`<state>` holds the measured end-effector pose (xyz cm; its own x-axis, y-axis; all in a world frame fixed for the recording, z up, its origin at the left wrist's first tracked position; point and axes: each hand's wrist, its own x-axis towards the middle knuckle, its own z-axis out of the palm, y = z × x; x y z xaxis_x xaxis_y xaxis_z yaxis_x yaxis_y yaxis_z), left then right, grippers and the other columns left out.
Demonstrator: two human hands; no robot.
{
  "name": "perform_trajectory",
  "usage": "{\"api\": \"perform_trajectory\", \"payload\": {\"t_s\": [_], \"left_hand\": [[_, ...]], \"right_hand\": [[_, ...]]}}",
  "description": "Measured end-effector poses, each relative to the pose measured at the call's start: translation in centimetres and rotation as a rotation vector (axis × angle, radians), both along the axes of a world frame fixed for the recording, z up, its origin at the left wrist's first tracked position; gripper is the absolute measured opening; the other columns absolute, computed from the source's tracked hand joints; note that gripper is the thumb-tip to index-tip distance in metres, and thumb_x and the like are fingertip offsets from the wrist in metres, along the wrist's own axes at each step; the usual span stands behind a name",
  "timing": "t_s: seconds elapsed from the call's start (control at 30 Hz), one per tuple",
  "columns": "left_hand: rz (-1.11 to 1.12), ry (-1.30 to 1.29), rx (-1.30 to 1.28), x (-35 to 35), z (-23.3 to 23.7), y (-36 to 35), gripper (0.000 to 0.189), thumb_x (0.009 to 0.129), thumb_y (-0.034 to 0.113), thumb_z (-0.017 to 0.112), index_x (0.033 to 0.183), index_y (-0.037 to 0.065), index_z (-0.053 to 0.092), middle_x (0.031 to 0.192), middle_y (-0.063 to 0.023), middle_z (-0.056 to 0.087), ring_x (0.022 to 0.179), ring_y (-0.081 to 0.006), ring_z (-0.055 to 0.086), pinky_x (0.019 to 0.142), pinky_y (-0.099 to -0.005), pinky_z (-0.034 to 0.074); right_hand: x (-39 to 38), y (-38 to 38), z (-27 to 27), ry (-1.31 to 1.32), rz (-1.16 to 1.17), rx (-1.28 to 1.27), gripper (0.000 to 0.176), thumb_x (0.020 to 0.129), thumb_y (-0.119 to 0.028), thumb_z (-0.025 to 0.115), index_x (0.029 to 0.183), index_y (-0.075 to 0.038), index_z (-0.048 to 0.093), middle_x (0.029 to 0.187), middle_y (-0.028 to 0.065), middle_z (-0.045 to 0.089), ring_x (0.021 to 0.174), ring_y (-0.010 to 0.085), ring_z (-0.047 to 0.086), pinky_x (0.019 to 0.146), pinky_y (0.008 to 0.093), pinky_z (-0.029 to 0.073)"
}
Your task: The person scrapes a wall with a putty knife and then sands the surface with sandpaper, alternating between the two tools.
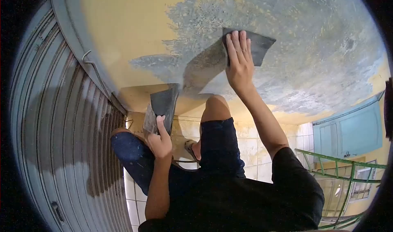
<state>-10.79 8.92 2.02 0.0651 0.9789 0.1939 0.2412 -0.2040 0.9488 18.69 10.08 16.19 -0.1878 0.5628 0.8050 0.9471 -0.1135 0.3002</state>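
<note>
Our right hand [240, 68] is open and flat, its fingers laid together over a dark grey sheet [262, 48] and holding it against the far wall [311, 64], where yellow paint gives way to a rough grey patch. The sheet sticks out to the right of our fingers, its corners lifting slightly. Our left hand [159, 142], nearer and lower, grasps a folded dark sheet [165, 103] by its near end, the thumb across the front; a paler, greyish face shows along its left side. Both sheets look like abrasive paper, so we judge them light, thin and fairly stiff, gritty on one face rather than slippery, and likely to crease or tear at the folds. A flat palm with spread pressure suits the one on the wall; a pinch near an edge, thumb opposite fingers, suits the other. To the left stands a ribbed metal shutter [53, 129]; to the right, a green metal frame [352, 172] and a light blue door [360, 127]. We can read no brand, label or writing anywhere.
</note>
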Motion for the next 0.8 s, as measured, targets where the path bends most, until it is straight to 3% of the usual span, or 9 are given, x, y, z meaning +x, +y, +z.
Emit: {"api": "perform_trajectory", "payload": {"t_s": [0.13, 0.2, 0.33, 0.5, 0.6, 0.8], "left_hand": [[0.026, 0.01, -0.06, -0.2, -1.8, 0.2, 0.039, 0.108, 0.032, 0.06, 0.104, -0.002, 0.079, 0.108, -0.0219, 0.076, 0.105, -0.0421, 0.069, 0.094, -0.048, 0.05], [0.001, 0.037, 0.032, -0.4, -2.1, 0.3, 0.04, 0.108, 0.032, 0.059, 0.104, -0.002, 0.079, 0.108, -0.0219, 0.076, 0.105, -0.0428, 0.068, 0.093, -0.0486, 0.05], [0.055, -0.025, -0.043, 0.1, -1.8, -0.5, 0.041, 0.108, 0.032, 0.059, 0.103, -0.002, 0.079, 0.108, -0.0222, 0.075, 0.105, -0.0432, 0.068, 0.094, -0.049, 0.05], [-0.005, -0.083, -0.192, -0.1, 0.2, -0.3, 0.04, 0.109, 0.031, 0.057, 0.105, -0.002, 0.079, 0.111, -0.0229, 0.075, 0.104, -0.0435, 0.068, 0.095, -0.049, 0.049], [0.016, 0.04, -0.095, -0.1, -2.3, 0.2, 0.04, 0.109, 0.032, 0.057, 0.105, -0.002, 0.079, 0.113, -0.0229, 0.076, 0.104, -0.0443, 0.068, 0.094, -0.0497, 0.049], [-0.003, 0.051, 0.004, -0.1, -2.0, 0.2, 0.039, 0.108, 0.03, 0.058, 0.105, -0.002, 0.079, 0.109, -0.0245, 0.075, 0.103, -0.0464, 0.068, 0.094, -0.0499, 0.05]], "right_hand": [[-4.1, 5.7, 2.5, -0.013, 0.077, 0.011, 0.052, 0.093, 0.0, 0.053, 0.145, 0.004, 0.06, 0.156, 0.02, 0.054, 0.151, 0.0376, 0.044, 0.122, 0.0578, 0.035], [-6.2, 8.3, 2.7, -0.021, 0.144, 0.078, 0.054, 0.092, 0.0, 0.053, 0.146, 0.004, 0.057, 0.157, 0.0197, 0.052, 0.153, 0.0368, 0.042, 0.123, 0.0565, 0.034], [-4.4, 4.8, 1.4, -0.011, 0.119, -0.06, 0.055, 0.093, 0.0, 0.053, 0.147, 0.004, 0.056, 0.158, 0.0195, 0.052, 0.153, 0.0367, 0.041, 0.125, 0.054, 0.033], [1.3, -1.9, -2.7, 0.072, -0.013, -0.038, 0.055, 0.093, 0.005, 0.058, 0.147, 0.002, 0.059, 0.159, 0.022, 0.05, 0.153, 0.0416, 0.04, 0.123, 0.0585, 0.033], [-0.6, 1.0, -1.6, 0.068, -0.01, 0.009, 0.056, 0.093, 0.004, 0.056, 0.149, 0.002, 0.057, 0.16, 0.0224, 0.049, 0.154, 0.0421, 0.038, 0.124, 0.0581, 0.032], [-6.4, 7.8, 1.6, 0.045, 0.194, 0.013, 0.059, 0.091, 0.003, 0.053, 0.15, 0.004, 0.053, 0.162, 0.021, 0.047, 0.156, 0.0401, 0.035, 0.126, 0.0578, 0.029]]}}
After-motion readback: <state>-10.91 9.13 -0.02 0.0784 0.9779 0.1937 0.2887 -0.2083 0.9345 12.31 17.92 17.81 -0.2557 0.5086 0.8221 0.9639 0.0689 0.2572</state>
